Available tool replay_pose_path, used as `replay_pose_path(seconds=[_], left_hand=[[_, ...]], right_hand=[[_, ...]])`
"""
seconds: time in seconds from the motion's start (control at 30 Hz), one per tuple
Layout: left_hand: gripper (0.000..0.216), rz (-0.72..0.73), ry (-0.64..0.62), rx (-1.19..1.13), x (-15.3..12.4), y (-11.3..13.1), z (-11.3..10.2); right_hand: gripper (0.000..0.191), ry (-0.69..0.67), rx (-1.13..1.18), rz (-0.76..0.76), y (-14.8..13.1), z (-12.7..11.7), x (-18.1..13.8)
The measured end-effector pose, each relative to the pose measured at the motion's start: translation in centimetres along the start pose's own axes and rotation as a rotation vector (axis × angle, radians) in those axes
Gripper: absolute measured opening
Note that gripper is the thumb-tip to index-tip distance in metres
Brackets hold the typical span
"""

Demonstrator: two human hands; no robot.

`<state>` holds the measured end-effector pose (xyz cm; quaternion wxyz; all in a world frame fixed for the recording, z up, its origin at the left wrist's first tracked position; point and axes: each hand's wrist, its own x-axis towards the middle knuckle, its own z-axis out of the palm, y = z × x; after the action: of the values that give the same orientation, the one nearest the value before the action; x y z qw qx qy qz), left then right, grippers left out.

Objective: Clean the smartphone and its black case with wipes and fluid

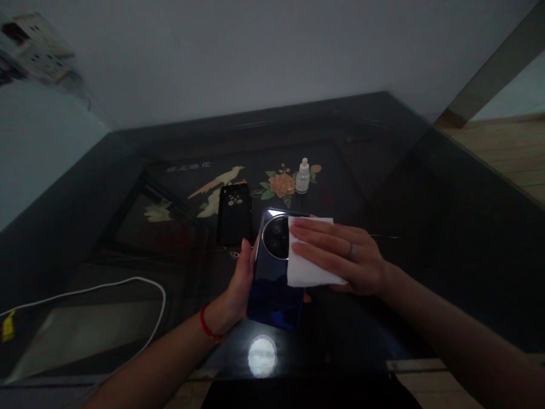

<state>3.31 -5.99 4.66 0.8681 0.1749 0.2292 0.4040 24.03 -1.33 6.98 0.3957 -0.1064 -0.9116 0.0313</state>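
Observation:
A dark blue smartphone (272, 292), its back with the round camera ring facing up, rests in my left hand (238, 287), which grips it along the left side. The thumb shows there and a fingertip peeks out at the right edge. My right hand (340, 253) presses a folded white tissue (313, 275) onto the phone's upper right back, covering part of the camera ring. Just beyond my left thumb lies a black phone case (234, 218) with camera cut-outs and a small chain at its lower end.
A small dropper bottle (302, 177) stands upright past the phone on the glossy dark table (395, 187), which has a bird and flower pattern. A white cable (140, 278) curves across the left side. Power sockets (46, 59) are at the upper left, by the wall.

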Motion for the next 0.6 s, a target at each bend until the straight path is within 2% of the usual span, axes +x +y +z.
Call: replay_pose_path(seconds=[0.07, 0.17, 0.27, 0.37, 0.47, 0.53, 0.6], left_hand=[[0.077, 0.038, 0.057, -0.011, 0.2, 0.1, 0.3], [0.068, 0.112, 0.182, -0.029, 0.5, 0.1, 0.9], [0.069, 0.083, 0.253, -0.019, 0.6, -0.3, 1.3], [0.080, 0.031, 0.194, 0.027, 0.3, -0.9, 1.1], [0.083, 0.037, 0.093, 0.065, -0.1, -0.9, 0.8], [0.079, 0.053, 0.069, 0.067, -0.1, -0.7, 0.6], [0.075, 0.081, 0.102, 0.058, 0.0, -0.5, 0.5]], right_hand=[[0.049, -0.019, -0.093, -0.061, 0.0, 0.3, 0.1], [0.049, -0.042, -0.110, -0.094, -0.5, 1.1, 0.2], [0.044, -0.099, -0.091, -0.082, -0.9, 1.9, 0.5], [0.039, -0.094, -0.112, -0.011, -0.7, 1.9, 0.5], [0.041, -0.001, -0.131, 0.049, -0.2, 1.4, 0.1], [0.041, 0.021, -0.137, 0.030, -0.1, 1.2, -0.2], [0.041, 0.000, -0.125, -0.020, -0.3, 1.4, -0.2]])
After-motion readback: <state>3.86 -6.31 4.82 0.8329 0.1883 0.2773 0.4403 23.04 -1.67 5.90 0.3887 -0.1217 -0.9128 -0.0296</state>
